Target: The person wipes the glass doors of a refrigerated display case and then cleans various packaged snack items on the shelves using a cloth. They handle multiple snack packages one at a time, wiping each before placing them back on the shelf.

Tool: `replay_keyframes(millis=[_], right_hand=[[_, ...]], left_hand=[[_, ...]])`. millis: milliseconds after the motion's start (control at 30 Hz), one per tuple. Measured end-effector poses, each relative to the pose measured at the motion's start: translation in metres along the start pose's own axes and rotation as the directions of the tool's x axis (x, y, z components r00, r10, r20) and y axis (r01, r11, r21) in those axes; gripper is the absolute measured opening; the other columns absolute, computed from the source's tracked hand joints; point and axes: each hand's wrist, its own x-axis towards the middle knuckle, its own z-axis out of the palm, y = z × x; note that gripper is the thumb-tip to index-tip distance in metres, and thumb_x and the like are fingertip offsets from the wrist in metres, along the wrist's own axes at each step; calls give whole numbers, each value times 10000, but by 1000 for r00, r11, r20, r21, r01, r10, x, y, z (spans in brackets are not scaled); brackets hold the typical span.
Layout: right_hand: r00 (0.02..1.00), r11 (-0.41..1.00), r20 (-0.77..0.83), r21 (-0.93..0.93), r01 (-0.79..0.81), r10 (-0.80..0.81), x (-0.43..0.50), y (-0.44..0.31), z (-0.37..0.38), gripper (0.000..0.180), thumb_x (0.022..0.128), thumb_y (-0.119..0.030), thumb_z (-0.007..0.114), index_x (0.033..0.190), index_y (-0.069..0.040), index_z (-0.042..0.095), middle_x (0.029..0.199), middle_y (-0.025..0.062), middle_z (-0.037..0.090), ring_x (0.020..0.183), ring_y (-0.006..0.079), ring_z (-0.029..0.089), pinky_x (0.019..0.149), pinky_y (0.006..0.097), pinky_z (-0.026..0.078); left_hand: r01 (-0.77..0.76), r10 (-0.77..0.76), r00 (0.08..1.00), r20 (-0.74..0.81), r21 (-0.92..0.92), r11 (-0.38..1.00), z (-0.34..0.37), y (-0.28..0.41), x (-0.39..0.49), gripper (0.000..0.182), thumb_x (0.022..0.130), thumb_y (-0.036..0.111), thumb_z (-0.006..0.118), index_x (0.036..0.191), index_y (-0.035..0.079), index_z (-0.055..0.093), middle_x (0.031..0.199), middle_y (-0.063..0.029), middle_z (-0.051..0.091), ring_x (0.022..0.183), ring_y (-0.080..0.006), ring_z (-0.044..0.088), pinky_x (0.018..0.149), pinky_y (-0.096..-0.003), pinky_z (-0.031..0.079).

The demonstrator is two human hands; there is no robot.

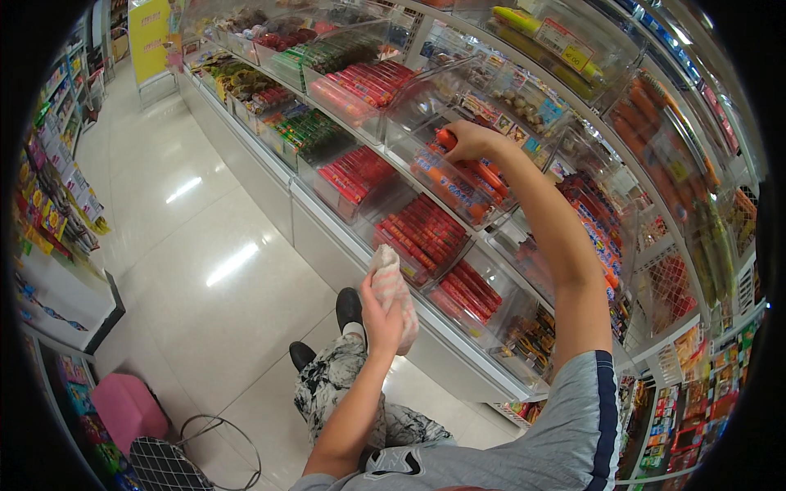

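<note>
My right hand [476, 142] reaches into a clear plastic bin [402, 142] on the middle shelf. Its fingers grip a red-orange wrapped sausage [446, 139], whose rounded end points up and left. More orange-wrapped sausages [451, 183] lie in that bin, seen through its front wall. Lower down, in front of the shelf edge, my left hand [384, 316] is closed around a pink-and-white striped cloth [393, 279]. The cloth's rumpled top sticks up above the fingers.
Red packaged sticks [424, 233] fill bins on the lower shelf, with green ones [310, 132] farther left. A pale shelf base [264, 159] borders the tiled floor [184, 245]. Behind me stand a pink stool-like object [129, 408] and a wire ring [255, 451]. Hanging snacks [55, 202] line the left.
</note>
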Motion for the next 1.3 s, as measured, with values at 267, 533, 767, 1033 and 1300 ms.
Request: replay_keyframes(millis=[267, 533, 767, 1033, 1300], right_hand=[[995, 991, 91, -129, -31, 43, -19, 7, -17, 610, 697, -320, 762, 1160, 17, 552, 1088, 149, 614, 975, 248, 586, 827, 355, 464], [998, 998, -54, -57, -19, 15, -3, 54, -16, 317, 741, -233, 721, 948, -11, 633, 886, 114, 654, 842, 227, 616, 723, 355, 485], [997, 971, -74, -240, -19, 1, -39, 9, -19, 361, 697, -232, 755, 936, 0, 616, 893, 154, 645, 853, 278, 615, 722, 364, 487], [998, 976, -60, -216, -16, 4, -14, 39, -15, 380, 665, -186, 767, 941, 12, 597, 851, 142, 647, 798, 266, 624, 680, 364, 495], [997, 984, -77, -174, -43, 30, -13, 39, -15, 317, 662, -184, 738, 908, -3, 652, 901, 162, 659, 850, 297, 627, 728, 382, 500]], left_hand=[[71, -72, 997, -20, -57, 996, -3, -1, 3, 526, 781, -1, 533, 1278, 5, 360, 1192, -208, 505, 1131, -303, 496, 971, -354, 367], [99, -100, 995, -6, -105, 990, 4, -16, 3, 494, 776, -9, 508, 1253, -7, 380, 1165, -187, 512, 1105, -270, 500, 966, -337, 365], [112, -120, 992, -34, -186, 976, 0, -14, 6, 476, 766, -25, 501, 1230, -25, 392, 1126, -148, 519, 1066, -227, 507, 946, -324, 382], [154, -157, 988, -6, -177, 972, 9, -27, 2, 482, 754, -34, 491, 1226, -20, 398, 1127, -141, 519, 1055, -215, 511, 937, -311, 385], [180, -189, 982, -23, -221, 959, 5, -38, 2, 490, 746, -24, 492, 1227, -14, 403, 1134, -146, 514, 1076, -232, 499, 950, -325, 376]])
